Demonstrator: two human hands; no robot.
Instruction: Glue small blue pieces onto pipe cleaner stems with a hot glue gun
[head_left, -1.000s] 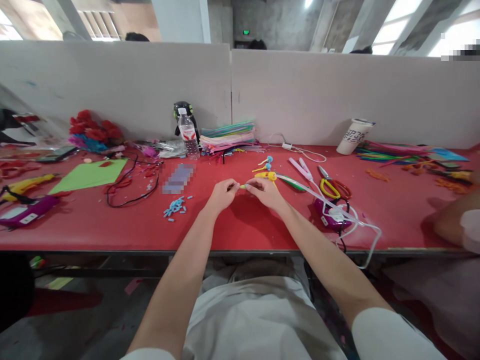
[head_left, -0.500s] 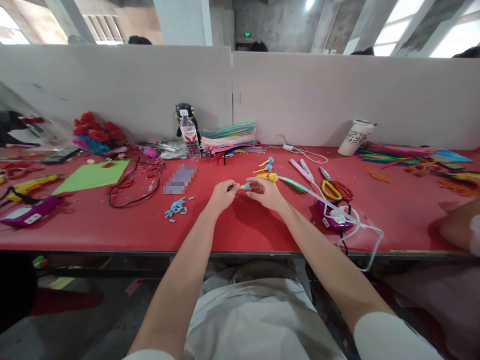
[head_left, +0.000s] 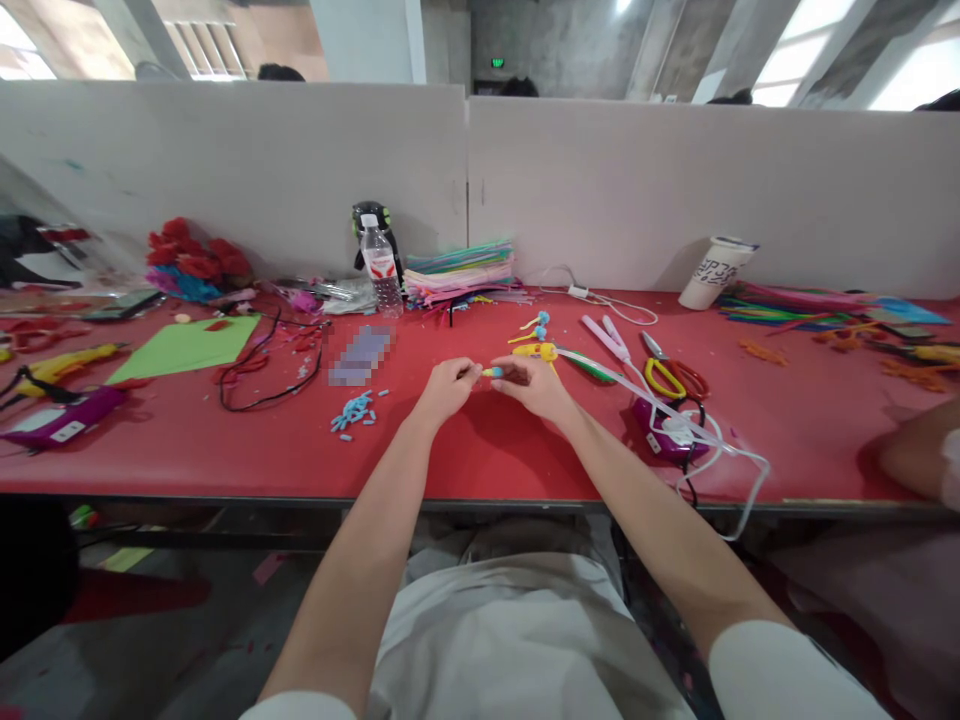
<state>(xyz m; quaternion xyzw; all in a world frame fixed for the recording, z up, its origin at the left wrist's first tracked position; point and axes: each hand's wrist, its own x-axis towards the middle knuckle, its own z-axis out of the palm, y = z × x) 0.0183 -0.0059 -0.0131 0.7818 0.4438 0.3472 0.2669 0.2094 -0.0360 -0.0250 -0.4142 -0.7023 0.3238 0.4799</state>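
Between my hands is a small yellow-and-blue fuzzy piece [head_left: 492, 372], held just above the red table. My left hand [head_left: 448, 385] is closed in a pinch at its yellow end. The fingers of my right hand [head_left: 536, 385] curl round its blue end, thumb and fingertips close to it; whether they press on it is hard to see. Two similar yellow-stemmed pieces with blue heads [head_left: 538, 326] lie beyond my right hand. Right behind that hand rests a yellow glue gun [head_left: 535, 351]. A pile of short light-blue pieces [head_left: 354, 411] lies left of my left hand.
Pink tongs-like tool [head_left: 606, 338], scissors [head_left: 663, 368] and a purple box [head_left: 667, 432] with white cables are to the right. A water bottle [head_left: 381, 268] and a pipe-cleaner bundle [head_left: 459, 272] stand near the partition [head_left: 300, 170]. A white cup [head_left: 716, 272] leans farther right. Green sheet [head_left: 187, 348] at left.
Both hands stay nearly in place with the small piece between them. The fingers of my right hand have shifted slightly at the blue end. The view has tilted very slightly.
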